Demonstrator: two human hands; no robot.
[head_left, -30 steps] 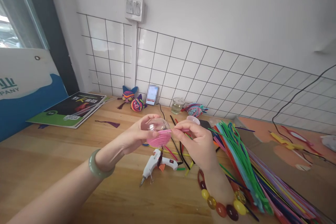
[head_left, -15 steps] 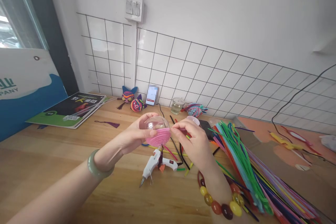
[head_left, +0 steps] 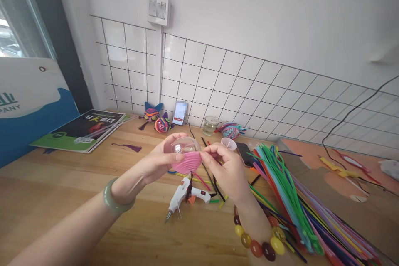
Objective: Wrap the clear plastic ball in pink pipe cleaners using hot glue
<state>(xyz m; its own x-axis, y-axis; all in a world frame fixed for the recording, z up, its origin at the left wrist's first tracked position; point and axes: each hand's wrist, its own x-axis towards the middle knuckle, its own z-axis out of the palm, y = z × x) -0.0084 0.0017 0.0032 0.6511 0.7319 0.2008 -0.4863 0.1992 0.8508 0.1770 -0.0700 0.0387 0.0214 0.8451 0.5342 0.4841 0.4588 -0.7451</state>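
In the head view, the left hand [head_left: 163,156] clasps a clear ball [head_left: 186,144] above the wooden desk [head_left: 149,241] while the right hand [head_left: 229,172] pinches a pink strip [head_left: 190,163] at its side. Winding seems in hand; the next turn likely calls for snug, even pressure. A glue gun [head_left: 178,197] lies below, with a white wall [head_left: 249,16] behind.

Left fingers [head_left: 175,136] partly hidden behind ball [head_left: 188,163], phone screen [head_left: 180,109] blurred, leftmost board [head_left: 34,122] cut off
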